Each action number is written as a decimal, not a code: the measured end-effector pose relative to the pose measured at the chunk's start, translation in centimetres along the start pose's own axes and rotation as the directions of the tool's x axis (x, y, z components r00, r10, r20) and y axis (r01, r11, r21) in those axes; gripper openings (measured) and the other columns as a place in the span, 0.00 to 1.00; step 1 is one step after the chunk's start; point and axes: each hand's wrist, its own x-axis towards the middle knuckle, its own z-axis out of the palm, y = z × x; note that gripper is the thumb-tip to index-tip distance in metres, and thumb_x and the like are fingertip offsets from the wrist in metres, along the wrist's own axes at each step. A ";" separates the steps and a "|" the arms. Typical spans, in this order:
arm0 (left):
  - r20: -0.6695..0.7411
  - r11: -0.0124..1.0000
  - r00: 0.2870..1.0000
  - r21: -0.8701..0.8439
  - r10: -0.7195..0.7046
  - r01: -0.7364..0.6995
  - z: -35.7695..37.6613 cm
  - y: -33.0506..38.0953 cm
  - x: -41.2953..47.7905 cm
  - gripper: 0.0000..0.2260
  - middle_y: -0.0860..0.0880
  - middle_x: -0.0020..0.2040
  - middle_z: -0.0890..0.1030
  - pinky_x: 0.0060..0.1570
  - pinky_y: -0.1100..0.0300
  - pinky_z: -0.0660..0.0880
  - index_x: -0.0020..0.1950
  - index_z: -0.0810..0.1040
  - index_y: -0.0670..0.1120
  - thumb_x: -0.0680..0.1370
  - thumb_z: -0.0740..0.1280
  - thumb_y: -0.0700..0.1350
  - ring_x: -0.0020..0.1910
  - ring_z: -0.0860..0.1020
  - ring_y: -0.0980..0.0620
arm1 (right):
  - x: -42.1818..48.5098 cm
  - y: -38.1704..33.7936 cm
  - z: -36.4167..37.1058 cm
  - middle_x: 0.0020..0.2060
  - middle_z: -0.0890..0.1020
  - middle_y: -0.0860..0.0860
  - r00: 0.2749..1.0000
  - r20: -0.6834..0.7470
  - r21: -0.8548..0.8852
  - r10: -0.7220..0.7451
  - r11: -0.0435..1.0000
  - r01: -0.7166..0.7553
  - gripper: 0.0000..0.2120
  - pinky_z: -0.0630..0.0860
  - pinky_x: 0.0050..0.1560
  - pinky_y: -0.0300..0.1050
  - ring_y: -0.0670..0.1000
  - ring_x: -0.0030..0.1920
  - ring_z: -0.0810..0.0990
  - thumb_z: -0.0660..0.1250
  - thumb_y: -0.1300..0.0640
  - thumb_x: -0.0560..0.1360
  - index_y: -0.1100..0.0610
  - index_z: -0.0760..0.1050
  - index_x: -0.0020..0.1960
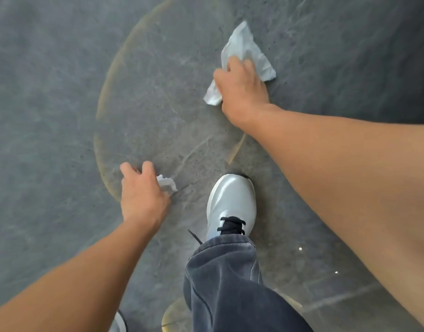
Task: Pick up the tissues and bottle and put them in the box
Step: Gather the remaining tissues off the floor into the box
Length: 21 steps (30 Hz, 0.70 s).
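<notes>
Bending over the floor [50, 104], we have our left hand [143, 195] curled over a small crumpled tissue [167, 184], its grip closed enough to pinch the wad at the thumb side. Between our arms, a white sneaker [231, 200] is planted forward, likely to steady the reach. Farther right, our right hand [239, 89] presses down on a larger tissue [244, 47], fingers gathering it, though we cannot tell whether it is off the floor. Neither bottle nor box is in view.

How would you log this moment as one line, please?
left hand: grip on small tissue | right hand: grip on large tissue | surface: floor | bottle, box: not in view
</notes>
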 end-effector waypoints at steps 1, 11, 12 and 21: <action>0.032 1.000 0.999 -0.001 0.019 -0.019 -0.7 -0.3 0.2 0.11 0.44 0.50 0.67 0.38 0.51 0.68 0.44 0.69 0.44 0.69 0.70 0.44 0.43 0.72 0.39 | -0.6 0.0 -0.4 0.61 0.72 0.60 0.999 0.037 0.022 -0.009 1.000 0.009 0.14 0.70 0.51 0.55 0.62 0.59 0.71 0.57 0.64 0.76 0.58 0.72 0.59; 0.084 0.924 0.933 0.134 0.350 -0.359 -12.1 2.5 -2.6 0.07 0.45 0.46 0.71 0.42 0.53 0.69 0.47 0.74 0.44 0.71 0.63 0.42 0.46 0.73 0.41 | -14.4 -2.4 -8.5 0.59 0.73 0.59 0.963 0.045 0.178 0.266 0.946 -0.270 0.12 0.69 0.49 0.53 0.62 0.57 0.72 0.58 0.63 0.76 0.59 0.73 0.58; 0.090 0.901 0.914 0.156 0.395 -0.405 -13.3 2.8 -3.8 0.08 0.43 0.48 0.72 0.43 0.52 0.70 0.49 0.75 0.44 0.71 0.63 0.42 0.48 0.74 0.39 | -16.7 -3.1 -9.1 0.58 0.74 0.60 0.961 0.010 0.177 0.275 0.946 -0.272 0.12 0.70 0.48 0.53 0.62 0.57 0.73 0.59 0.64 0.75 0.59 0.73 0.57; 0.289 0.533 0.663 0.415 0.690 -0.737 -18.3 2.2 -20.0 0.12 0.42 0.51 0.75 0.45 0.51 0.72 0.48 0.76 0.45 0.66 0.65 0.40 0.53 0.75 0.38 | -42.2 -9.6 -10.2 0.57 0.72 0.56 0.742 0.029 0.450 0.670 0.654 -0.608 0.15 0.66 0.41 0.49 0.61 0.58 0.72 0.65 0.68 0.67 0.58 0.72 0.53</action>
